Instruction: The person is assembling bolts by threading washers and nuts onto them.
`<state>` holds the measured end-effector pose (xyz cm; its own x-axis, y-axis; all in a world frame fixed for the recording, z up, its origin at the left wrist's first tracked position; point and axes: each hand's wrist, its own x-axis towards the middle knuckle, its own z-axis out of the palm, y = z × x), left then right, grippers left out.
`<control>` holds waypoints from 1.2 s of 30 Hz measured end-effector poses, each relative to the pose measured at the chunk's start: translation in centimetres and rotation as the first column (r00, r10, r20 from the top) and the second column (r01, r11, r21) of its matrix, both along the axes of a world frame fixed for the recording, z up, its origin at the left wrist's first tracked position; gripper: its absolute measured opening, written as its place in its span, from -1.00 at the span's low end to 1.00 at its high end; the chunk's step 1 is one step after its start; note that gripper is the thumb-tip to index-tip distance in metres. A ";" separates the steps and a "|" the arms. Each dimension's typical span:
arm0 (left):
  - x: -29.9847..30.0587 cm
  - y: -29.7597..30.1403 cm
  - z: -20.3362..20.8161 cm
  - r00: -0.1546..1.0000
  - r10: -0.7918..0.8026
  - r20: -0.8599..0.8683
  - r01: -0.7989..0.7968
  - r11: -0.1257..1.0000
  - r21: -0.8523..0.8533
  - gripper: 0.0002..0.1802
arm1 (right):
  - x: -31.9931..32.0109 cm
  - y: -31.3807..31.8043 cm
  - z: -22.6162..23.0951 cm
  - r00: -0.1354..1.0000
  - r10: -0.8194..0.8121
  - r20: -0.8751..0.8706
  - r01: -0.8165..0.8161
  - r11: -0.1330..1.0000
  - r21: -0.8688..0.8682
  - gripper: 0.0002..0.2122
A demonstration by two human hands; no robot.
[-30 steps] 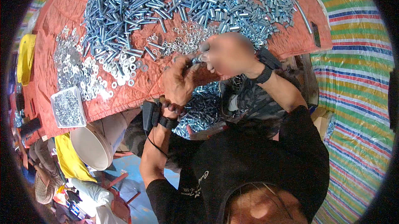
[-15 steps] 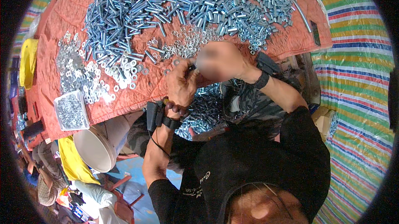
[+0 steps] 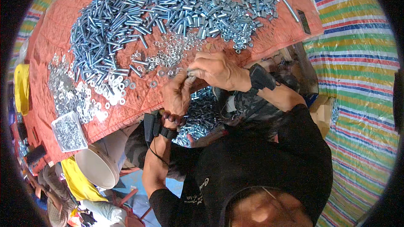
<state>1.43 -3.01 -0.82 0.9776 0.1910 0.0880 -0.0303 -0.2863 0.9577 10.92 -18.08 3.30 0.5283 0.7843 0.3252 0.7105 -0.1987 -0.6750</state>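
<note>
My left hand and my right hand meet at the near edge of the red cloth-covered table, fingertips pinched together. A small shiny metal part shows between them, but its kind is mostly hidden by the fingers. Just beyond my hands lies a scatter of ring washers. Farther off spreads a large heap of bluish metal bolts and sleeves, with small nuts at its right end. Flat washers lie to the left of my left hand.
A square white tub of small metal parts stands at the table's left corner, above a white bucket. More metal pieces lie in a container below my hands. A bent metal rod rests far right, beside striped sheeting.
My right hand has come down and turned, showing more of the strap and device at its wrist. My left hand stays pinched close beside it. The whole view has shifted slightly.
</note>
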 end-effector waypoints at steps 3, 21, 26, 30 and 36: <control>0.0 0.4 -0.5 0.992 -0.085 -0.097 0.087 0.996 0.021 -0.77 | 1.9 -1.4 0.4 0.948 0.010 0.318 0.005 0.999 -0.045 -0.89; 0.7 0.2 -0.9 0.997 0.072 0.004 -0.072 0.997 -0.029 -0.73 | 5.1 -6.9 -1.5 0.932 -0.347 0.107 0.351 0.784 -0.512 -0.86; 1.1 0.1 0.1 0.994 0.000 -0.109 0.009 0.997 0.081 -0.76 | 2.2 -2.9 -0.6 0.840 -0.382 -0.386 0.356 0.924 -0.138 -0.89; 1.1 0.0 0.0 0.997 -0.007 -0.075 0.006 1.000 -0.008 -0.80 | 1.1 -1.3 -1.0 0.965 -0.211 -0.157 0.212 0.977 -0.015 -0.92; 0.7 0.3 -0.3 0.993 -0.042 -0.109 0.033 0.996 -0.083 -0.86 | 0.6 -0.5 0.4 0.998 -0.054 -0.032 0.055 0.997 0.045 -0.89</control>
